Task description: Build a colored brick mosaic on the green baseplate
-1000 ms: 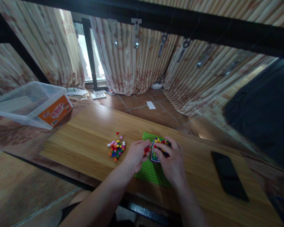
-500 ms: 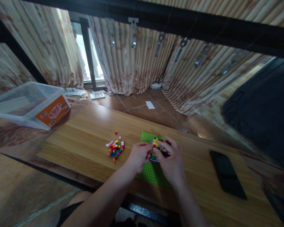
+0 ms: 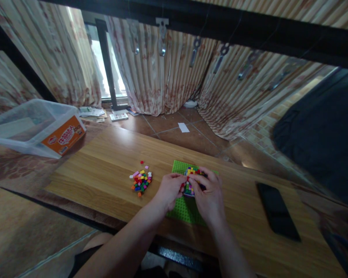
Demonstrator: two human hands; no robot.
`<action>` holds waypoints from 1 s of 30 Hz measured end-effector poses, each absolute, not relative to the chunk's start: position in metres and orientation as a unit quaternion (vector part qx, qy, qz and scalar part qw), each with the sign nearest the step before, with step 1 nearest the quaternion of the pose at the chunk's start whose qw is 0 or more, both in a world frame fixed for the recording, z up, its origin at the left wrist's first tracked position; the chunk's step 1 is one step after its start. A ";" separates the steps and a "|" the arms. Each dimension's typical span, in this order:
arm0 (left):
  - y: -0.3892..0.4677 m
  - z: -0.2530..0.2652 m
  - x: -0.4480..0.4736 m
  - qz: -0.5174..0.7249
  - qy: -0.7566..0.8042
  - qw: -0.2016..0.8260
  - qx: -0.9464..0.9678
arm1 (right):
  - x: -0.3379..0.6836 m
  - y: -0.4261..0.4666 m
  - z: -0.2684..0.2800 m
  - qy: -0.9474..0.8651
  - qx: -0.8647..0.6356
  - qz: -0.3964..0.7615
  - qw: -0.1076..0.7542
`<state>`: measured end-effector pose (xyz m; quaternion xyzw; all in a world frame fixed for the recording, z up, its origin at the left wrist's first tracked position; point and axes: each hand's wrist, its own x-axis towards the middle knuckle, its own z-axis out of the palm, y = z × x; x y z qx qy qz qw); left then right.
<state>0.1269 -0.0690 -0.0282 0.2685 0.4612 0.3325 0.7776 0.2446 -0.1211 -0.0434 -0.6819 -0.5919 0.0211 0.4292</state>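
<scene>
A small block of many-coloured toy bricks point(image 3: 189, 190) sits on a green studded baseplate point(image 3: 182, 211), partly covered by my hands. At its left edge my left hand point(image 3: 169, 190) is closed in a pinch, with a bit of red brick point(image 3: 182, 187) showing at the fingers. My right hand point(image 3: 211, 195) wraps over the block from the right, its thumb and index finger near the left hand's fingertips. To the left lies a heap of loose bricks point(image 3: 141, 181) in mixed colours, with a red one point(image 3: 142, 162) and a pink one point(image 3: 146, 167) just behind it.
A black phone point(image 3: 277, 211) lies on the wooden table point(image 3: 104, 162) at the right. Beyond the table's left end stands a clear plastic box point(image 3: 31, 143) with an orange label. A dark bar point(image 3: 174, 19) with hanging clips crosses the top, before the curtains point(image 3: 162, 85).
My right thumb and index finger have shifted up and over the block, closer to the left fingertips. The left hand stays pinched at the block's edge. The loose heap looks unchanged.
</scene>
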 end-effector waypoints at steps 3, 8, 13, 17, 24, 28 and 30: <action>-0.069 -0.032 0.128 0.335 0.461 0.776 0.271 | 0.242 -0.122 -0.043 -0.591 -0.686 0.012 0.423; -0.067 -0.032 0.128 0.336 0.460 0.775 0.273 | 0.238 -0.122 -0.043 -0.587 -0.687 0.007 0.429; -0.064 -0.022 0.120 0.373 0.435 0.782 0.244 | 0.238 -0.124 -0.045 -0.593 -0.678 -0.002 0.435; -0.061 -0.017 0.117 0.371 0.418 0.802 0.212 | 0.235 -0.126 -0.044 -0.600 -0.678 -0.036 0.423; -0.063 -0.016 0.120 0.365 0.411 0.809 0.209 | 0.230 -0.132 -0.032 -0.635 -0.644 -0.002 0.427; -0.065 -0.013 0.119 0.343 0.410 0.814 0.229 | 0.231 -0.134 -0.030 -0.656 -0.638 0.015 0.404; -0.065 -0.013 0.118 0.339 0.406 0.815 0.236 | 0.232 -0.134 -0.030 -0.663 -0.633 0.017 0.400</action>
